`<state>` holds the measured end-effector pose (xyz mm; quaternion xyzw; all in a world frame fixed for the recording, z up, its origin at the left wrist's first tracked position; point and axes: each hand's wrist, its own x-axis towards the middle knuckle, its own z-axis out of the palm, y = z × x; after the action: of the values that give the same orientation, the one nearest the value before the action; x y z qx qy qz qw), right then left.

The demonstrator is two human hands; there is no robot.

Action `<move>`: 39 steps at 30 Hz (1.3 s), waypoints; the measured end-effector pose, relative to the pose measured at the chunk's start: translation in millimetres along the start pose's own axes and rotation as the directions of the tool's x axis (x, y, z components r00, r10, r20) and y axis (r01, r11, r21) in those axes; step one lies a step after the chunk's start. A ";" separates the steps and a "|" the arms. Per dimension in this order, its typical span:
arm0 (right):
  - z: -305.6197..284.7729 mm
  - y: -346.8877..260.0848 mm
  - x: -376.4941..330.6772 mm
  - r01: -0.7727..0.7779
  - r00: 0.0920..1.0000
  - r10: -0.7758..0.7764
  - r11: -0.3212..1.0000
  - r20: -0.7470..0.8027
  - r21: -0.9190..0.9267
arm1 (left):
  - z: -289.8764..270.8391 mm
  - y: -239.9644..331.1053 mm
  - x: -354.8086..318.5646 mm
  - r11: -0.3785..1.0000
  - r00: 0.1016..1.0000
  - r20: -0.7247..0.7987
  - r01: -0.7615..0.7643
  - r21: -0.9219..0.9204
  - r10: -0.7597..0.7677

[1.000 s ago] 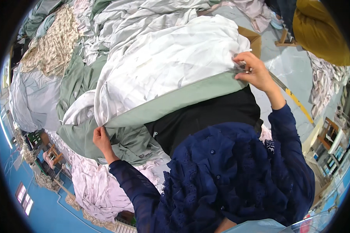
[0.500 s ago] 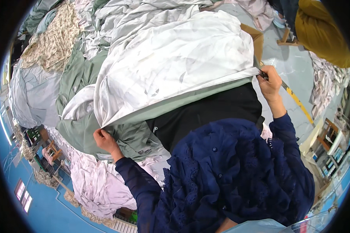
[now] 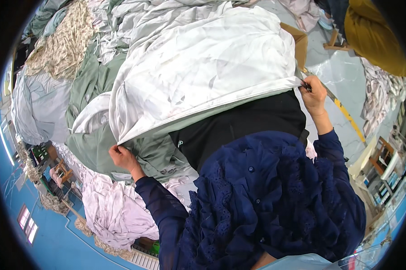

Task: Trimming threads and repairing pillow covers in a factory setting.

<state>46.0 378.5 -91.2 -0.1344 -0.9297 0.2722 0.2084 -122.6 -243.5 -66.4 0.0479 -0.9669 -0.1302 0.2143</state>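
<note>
A large white cloth (image 3: 203, 63) with faint grey leaf-like marks spreads before me, its near edge stretched between my two hands. My left hand (image 3: 124, 159) is closed in a pinch on its left corner. At the other end, my right hand (image 3: 314, 96) grips the right corner, with a small dark tool (image 3: 305, 86) also in its fingers; the tool's kind is mostly hidden. A sage-green layer (image 3: 185, 127) shows as a narrow strip under the white edge. More sage-green cloth (image 3: 155, 153) lies bunched beside my left hand.
Floral beige cloth (image 3: 61, 42) and pale grey cloth (image 3: 41, 105) are heaped at the left. Pink cloth (image 3: 117, 211) hangs below my left arm. At the upper right are a cardboard box (image 3: 300, 42), a wooden stool leg (image 3: 336, 42) and a person in mustard clothing (image 3: 376, 40).
The near edge of the white cloth has turned slightly, so less of the green strip beneath it shows. Both hands keep their hold, almost in the same places.
</note>
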 end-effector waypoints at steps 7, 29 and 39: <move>0.5 16.5 -10.5 -0.037 0.997 0.034 0.999 -0.064 -0.040 | -0.2 -3.5 -6.6 0.985 0.981 -0.114 -0.143 0.096 0.154; -8.3 111.8 -22.2 -0.276 0.960 0.264 0.950 -0.095 -0.145 | -4.1 -22.9 -13.4 0.996 0.973 -0.228 0.021 -0.090 -0.041; -43.7 34.7 56.7 -0.141 0.817 0.513 0.619 -0.262 0.773 | -11.6 -32.1 -27.6 0.994 0.989 -0.118 0.083 -0.067 -0.090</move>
<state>21.1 447.1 -59.5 -0.2742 -0.6254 0.6098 0.4024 -91.5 -272.9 -76.1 0.0911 -0.9446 -0.1659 0.2681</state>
